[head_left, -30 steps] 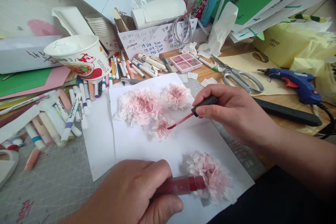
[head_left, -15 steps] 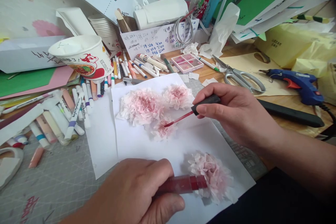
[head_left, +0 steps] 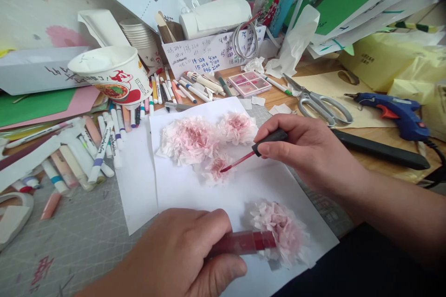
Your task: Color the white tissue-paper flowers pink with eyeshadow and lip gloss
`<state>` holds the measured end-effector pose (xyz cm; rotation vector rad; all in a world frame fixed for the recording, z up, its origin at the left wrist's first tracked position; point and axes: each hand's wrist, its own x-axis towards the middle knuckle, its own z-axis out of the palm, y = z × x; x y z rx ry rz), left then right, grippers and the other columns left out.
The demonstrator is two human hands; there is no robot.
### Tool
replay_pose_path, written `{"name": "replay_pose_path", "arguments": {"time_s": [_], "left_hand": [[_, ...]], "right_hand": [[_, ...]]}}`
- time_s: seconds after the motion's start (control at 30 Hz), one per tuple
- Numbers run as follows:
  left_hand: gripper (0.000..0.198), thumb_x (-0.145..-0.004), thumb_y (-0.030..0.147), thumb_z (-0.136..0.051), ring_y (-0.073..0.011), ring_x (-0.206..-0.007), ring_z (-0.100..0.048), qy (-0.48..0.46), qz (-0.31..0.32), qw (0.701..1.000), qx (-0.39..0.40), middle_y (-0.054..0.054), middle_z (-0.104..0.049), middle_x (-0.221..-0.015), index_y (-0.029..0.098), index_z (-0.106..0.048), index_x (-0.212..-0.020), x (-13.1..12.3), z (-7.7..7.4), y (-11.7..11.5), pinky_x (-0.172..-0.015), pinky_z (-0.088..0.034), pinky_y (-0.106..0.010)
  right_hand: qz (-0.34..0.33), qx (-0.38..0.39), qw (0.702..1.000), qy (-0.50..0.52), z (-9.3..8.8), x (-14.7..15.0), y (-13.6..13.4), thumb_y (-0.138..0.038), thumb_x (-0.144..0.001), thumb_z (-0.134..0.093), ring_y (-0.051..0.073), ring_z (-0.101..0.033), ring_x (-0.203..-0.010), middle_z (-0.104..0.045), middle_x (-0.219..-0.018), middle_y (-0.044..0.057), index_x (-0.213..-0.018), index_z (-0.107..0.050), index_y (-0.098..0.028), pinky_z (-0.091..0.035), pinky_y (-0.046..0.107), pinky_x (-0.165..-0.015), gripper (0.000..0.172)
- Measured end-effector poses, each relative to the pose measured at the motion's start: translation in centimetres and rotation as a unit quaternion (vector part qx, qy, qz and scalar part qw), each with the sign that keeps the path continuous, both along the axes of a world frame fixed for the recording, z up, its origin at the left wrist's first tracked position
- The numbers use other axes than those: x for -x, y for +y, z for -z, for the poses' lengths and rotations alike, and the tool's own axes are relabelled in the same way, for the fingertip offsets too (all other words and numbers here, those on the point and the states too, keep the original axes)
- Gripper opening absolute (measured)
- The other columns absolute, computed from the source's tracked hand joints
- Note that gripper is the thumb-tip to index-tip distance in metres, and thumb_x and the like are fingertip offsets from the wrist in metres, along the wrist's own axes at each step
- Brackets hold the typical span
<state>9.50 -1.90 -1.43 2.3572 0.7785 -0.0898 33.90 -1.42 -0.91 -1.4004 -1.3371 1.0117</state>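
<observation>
My right hand (head_left: pixel 306 151) pinches a black-handled applicator wand (head_left: pixel 259 149); its red tip touches a small pink tissue flower (head_left: pixel 216 169). Two bigger pink tissue flowers lie behind it, a large one (head_left: pixel 190 140) and a smaller one (head_left: pixel 239 126). Nearer me, my left hand (head_left: pixel 183 257) is closed round a dark red tint tube (head_left: pixel 244 242), which rests beside a fourth tissue flower (head_left: pixel 284 232). All the flowers sit on a white paper sheet (head_left: pixel 209 195) over a grey cutting mat (head_left: pixel 80 236).
Several markers (head_left: pixel 97 148) are strewn at the left below an instant noodle cup (head_left: pixel 111 74). Scissors (head_left: pixel 318 102), a blue glue gun (head_left: pixel 393 109) and a long black tool (head_left: pixel 379 151) lie at the right. A pink palette (head_left: pixel 248 82) and paper piles crowd the back.
The wand's red tip has shifted slightly over the small flower, left and then back. My left hand stays on the tube. The view has drifted a little.
</observation>
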Motion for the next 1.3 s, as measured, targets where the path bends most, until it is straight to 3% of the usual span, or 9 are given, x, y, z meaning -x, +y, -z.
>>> {"name": "replay_pose_path", "arguments": {"time_s": [0.27, 0.57, 0.9, 1.07, 1.3], "left_hand": [[0.053, -0.099, 0.063, -0.03, -0.0154, -0.059, -0.059, 0.005, 0.004, 1.0, 0.013, 0.003, -0.065, -0.069, 0.023, -0.058, -0.08, -0.4, -0.2, 0.3, -0.053, -0.034, -0.026], [0.051, -0.099, 0.062, -0.033, -0.0163, -0.064, -0.061, 0.029, -0.002, 0.999, 0.019, 0.002, -0.067, -0.072, 0.022, -0.06, -0.08, -0.4, -0.7, 0.2, -0.057, -0.037, -0.025], [0.047, -0.099, 0.06, -0.037, -0.016, -0.064, -0.062, 0.029, 0.003, 0.999, 0.016, 0.002, -0.067, -0.073, 0.023, -0.06, -0.081, -0.5, -0.8, 0.3, -0.057, -0.037, -0.025], [0.049, -0.099, 0.061, -0.035, -0.0164, -0.066, -0.062, 0.042, 0.007, 0.999, 0.023, 0.002, -0.068, -0.074, 0.023, -0.06, -0.081, -0.5, -0.9, 0.3, -0.058, -0.038, -0.025], [0.052, -0.099, 0.063, -0.032, -0.0162, -0.063, -0.061, 0.024, 0.0, 1.0, 0.017, 0.002, -0.067, -0.072, 0.023, -0.059, -0.08, -0.4, -0.6, 0.1, -0.057, -0.038, -0.025]], "right_hand": [[0.006, -0.016, 0.999, 0.032, -0.1, 0.2, 0.1, -0.025, -0.074, -0.073, 0.012, -0.054, -0.064, -0.064, -0.07, -0.002, -0.074, -0.067, -0.02, -0.042, 0.027, -0.06, 0.007], [0.012, 0.005, 0.999, -0.034, -0.7, 0.4, -0.1, -0.024, -0.073, -0.072, 0.012, -0.052, -0.061, -0.064, -0.068, -0.001, -0.073, -0.066, -0.019, -0.04, 0.026, -0.056, 0.008], [0.022, -0.001, 1.0, 0.011, -0.3, 0.2, -0.1, -0.028, -0.074, -0.073, 0.013, -0.054, -0.063, -0.064, -0.068, -0.001, -0.074, -0.067, -0.02, -0.041, 0.027, -0.058, 0.01], [0.006, 0.004, 1.0, -0.027, -0.8, 0.4, -0.3, -0.026, -0.074, -0.072, 0.012, -0.053, -0.062, -0.065, -0.069, -0.001, -0.074, -0.067, -0.019, -0.041, 0.026, -0.057, 0.009], [0.041, 0.002, 0.999, -0.031, -0.4, -0.1, -0.1, -0.035, -0.075, -0.075, 0.015, -0.054, -0.061, -0.063, -0.066, 0.0, -0.074, -0.068, -0.021, -0.04, 0.029, -0.056, 0.015]]}}
